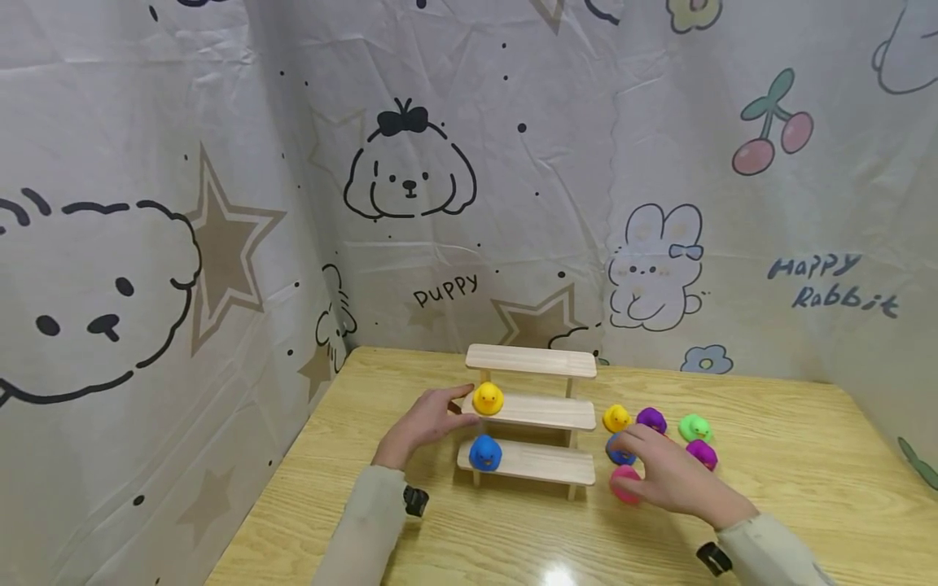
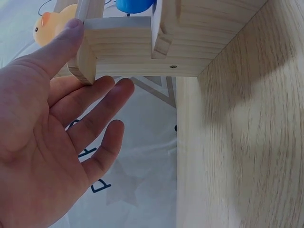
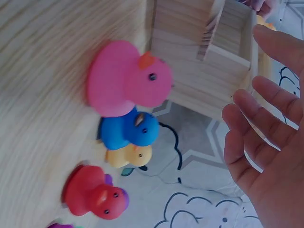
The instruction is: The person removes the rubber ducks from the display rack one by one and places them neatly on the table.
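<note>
A three-tier wooden display shelf (image 1: 531,360) stands on the table. My left hand (image 1: 428,419) holds the left end of its middle board, thumb on one face and fingers around the other in the left wrist view. A yellow toy duck (image 1: 487,399) sits on that board near the thumb; a blue duck (image 1: 485,453) sits on the lowest board. My right hand (image 1: 670,472) hovers over the loose ducks with fingers loosely extended and holds nothing. Nearest to it are a pink duck (image 3: 116,78) and another blue duck (image 3: 128,130). The red duck (image 3: 92,192) is mostly hidden in the head view.
Right of the shelf, a second yellow duck (image 1: 617,418), a purple duck (image 1: 651,420), a green duck (image 1: 695,427) and another purple duck (image 1: 702,454) stand close together on the wooden table (image 1: 791,464). A printed curtain (image 1: 528,203) hangs behind and along the left side.
</note>
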Available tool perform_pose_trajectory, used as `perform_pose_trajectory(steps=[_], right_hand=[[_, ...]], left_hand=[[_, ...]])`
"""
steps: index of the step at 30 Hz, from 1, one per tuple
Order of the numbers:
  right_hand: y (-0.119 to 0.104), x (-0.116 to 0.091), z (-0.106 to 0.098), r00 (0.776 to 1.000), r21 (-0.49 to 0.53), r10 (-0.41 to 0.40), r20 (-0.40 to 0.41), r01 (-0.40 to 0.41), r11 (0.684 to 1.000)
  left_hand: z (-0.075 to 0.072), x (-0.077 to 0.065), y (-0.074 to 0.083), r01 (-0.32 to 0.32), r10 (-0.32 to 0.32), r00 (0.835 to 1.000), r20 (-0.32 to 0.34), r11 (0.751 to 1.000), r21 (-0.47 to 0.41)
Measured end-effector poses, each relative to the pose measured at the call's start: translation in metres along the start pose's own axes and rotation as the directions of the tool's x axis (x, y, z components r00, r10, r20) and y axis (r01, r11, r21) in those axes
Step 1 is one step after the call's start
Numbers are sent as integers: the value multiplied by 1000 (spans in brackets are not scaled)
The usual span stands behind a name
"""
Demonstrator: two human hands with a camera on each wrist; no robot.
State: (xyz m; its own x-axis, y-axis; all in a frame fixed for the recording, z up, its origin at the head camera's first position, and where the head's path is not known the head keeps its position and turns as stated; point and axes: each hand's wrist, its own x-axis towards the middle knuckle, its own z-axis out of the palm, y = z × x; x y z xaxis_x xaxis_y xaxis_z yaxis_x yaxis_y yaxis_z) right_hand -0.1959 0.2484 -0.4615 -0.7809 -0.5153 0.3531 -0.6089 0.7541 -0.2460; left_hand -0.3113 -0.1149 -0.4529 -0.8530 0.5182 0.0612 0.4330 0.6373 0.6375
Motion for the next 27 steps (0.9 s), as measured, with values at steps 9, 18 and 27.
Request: perform_pose_trajectory(steps=[9, 18, 27], right_hand=[[-7, 7, -3, 1000, -9, 13, 4, -13, 1000], [-13, 13, 0, 1000, -10, -7, 1, 7, 1000], [-28, 36, -1, 990, -12, -101, -99, 100, 995]], left_hand=[[-1, 1, 2, 6, -6, 1000, -1, 1000, -4], [-2, 0, 0, 7, -7, 1000, 23, 1000, -31], [-3, 1, 3, 16, -15, 999, 34, 999, -30]])
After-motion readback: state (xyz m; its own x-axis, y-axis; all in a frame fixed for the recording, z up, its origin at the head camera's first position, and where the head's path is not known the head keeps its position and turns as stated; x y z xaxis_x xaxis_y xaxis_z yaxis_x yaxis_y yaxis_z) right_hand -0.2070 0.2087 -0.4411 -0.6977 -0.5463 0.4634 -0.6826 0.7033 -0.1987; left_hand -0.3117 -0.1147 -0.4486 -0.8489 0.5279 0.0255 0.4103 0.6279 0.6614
